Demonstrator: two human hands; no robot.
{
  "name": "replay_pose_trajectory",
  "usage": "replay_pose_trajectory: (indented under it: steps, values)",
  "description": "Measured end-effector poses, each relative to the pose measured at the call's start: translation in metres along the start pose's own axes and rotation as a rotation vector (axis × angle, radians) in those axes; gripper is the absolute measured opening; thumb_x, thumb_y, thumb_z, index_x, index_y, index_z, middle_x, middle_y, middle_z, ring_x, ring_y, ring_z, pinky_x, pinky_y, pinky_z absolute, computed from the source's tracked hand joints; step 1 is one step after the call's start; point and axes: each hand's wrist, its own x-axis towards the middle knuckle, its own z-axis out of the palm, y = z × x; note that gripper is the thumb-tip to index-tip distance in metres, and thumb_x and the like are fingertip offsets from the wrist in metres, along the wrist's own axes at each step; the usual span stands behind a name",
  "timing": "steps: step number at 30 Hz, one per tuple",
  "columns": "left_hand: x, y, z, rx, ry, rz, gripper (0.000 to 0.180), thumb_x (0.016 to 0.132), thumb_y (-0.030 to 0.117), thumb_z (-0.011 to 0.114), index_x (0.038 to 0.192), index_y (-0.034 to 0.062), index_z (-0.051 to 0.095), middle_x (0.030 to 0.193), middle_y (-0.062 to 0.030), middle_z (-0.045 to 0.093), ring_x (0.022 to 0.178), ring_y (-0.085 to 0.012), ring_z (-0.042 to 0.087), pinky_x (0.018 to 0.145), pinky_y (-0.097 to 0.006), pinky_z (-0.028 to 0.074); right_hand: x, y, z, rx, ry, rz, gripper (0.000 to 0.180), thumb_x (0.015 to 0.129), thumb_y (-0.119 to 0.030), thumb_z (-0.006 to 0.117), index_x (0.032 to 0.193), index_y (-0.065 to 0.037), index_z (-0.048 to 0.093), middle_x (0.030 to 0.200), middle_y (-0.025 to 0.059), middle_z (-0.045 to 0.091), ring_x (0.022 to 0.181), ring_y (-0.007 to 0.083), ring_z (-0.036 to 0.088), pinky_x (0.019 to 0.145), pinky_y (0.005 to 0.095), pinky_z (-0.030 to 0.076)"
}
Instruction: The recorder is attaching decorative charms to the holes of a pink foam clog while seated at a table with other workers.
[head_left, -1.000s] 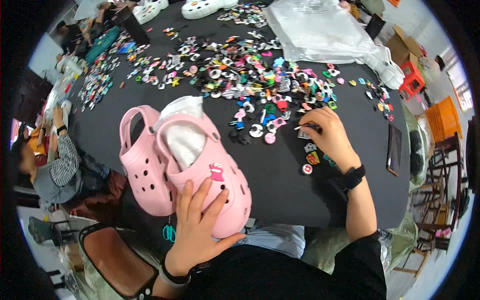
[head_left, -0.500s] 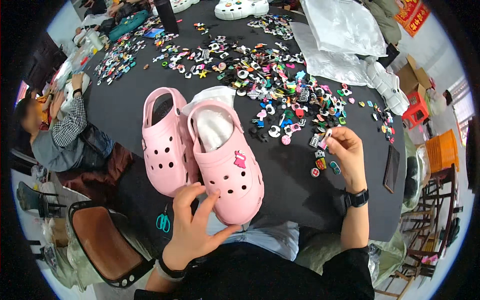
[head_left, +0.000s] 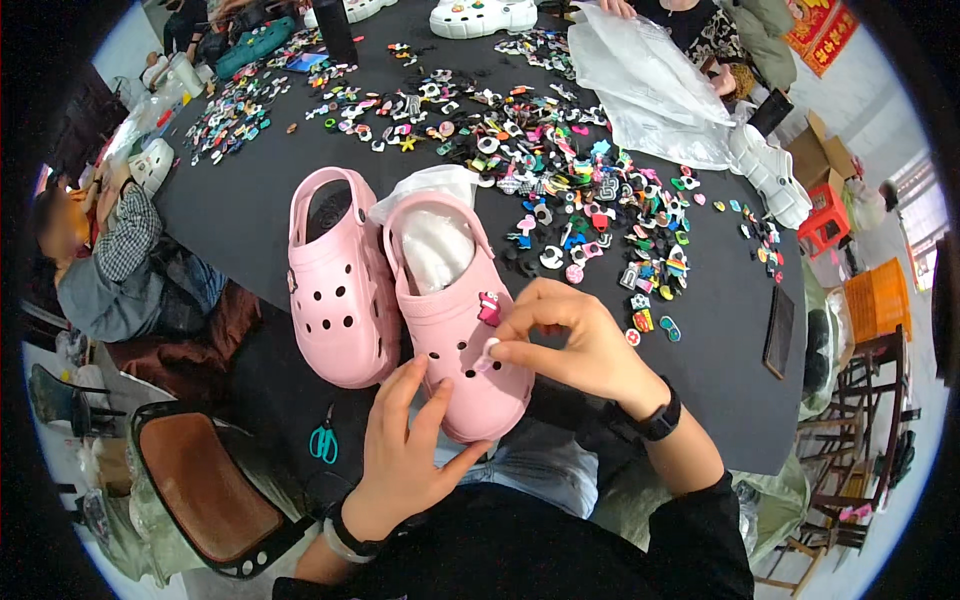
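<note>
Two pink clogs lie on the dark table before me, toes toward me. My left hand (head_left: pixel 405 460) holds the toe of the right-hand clog (head_left: pixel 440 312), its fingers on the upper and its thumb at the front. Between thumb and index finger, my right hand (head_left: pixel 580 345) pinches a small white and pale-pink shoe charm (head_left: pixel 486 355) over the holes in that clog's top. A magenta charm (head_left: pixel 489 308) sits in the upper above it. White wrapping (head_left: pixel 435 250) fills the clog's opening. Close beside it on the left lies the other clog (head_left: pixel 340 355), which neither hand touches.
Loose charms (head_left: pixel 540 150) are heaped across the table, with a few (head_left: pixel 640 320) apart near my right arm. Teal scissors (head_left: pixel 323 443) lie left; a dark phone-like slab (head_left: pixel 779 332) lies right. White clogs (head_left: pixel 772 175) and plastic bags (head_left: pixel 650 90) stand farther off. Other people sit around the table.
My right hand has brought the charm from beside the charm pile leftward to the clog. My left hand has closed on the toe. Across the table, another person's hands have appeared at the plastic bag.
</note>
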Motion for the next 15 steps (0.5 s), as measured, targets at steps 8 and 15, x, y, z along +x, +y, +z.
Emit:
replay_pose_trajectory:
  steps: [8, 15]
  values:
    - [0.005, 0.001, -0.007, -0.032, -0.010, -0.021, 0.070, 0.073, 0.035, 0.079, 0.126, 0.0011, 0.048, 0.132, -0.0235, 0.042, 0.117, -0.0412, 0.047, 0.095, -0.049, 0.042, 0.021, 0.000, 0.008, -0.081, -0.113, 0.093, 0.011, 0.079, -0.013, 0.076, 0.088, -0.006, 0.073, 0.081, 0.0004, 0.056, 0.077, 0.0106, 0.052, 0.068, 0.0244, 0.041]
    - [0.025, -0.007, -0.011, -0.077, 0.034, 0.061, 0.059, 0.075, 0.033, 0.077, 0.125, 0.0085, 0.057, 0.112, -0.0177, 0.047, 0.099, -0.0362, 0.051, 0.084, -0.045, 0.045, 0.021, 0.006, 0.016, 0.034, -0.057, 0.065, 0.012, 0.078, -0.012, 0.076, 0.089, -0.008, 0.074, 0.077, 0.0009, 0.058, 0.075, 0.0124, 0.052, 0.067, 0.0263, 0.042]
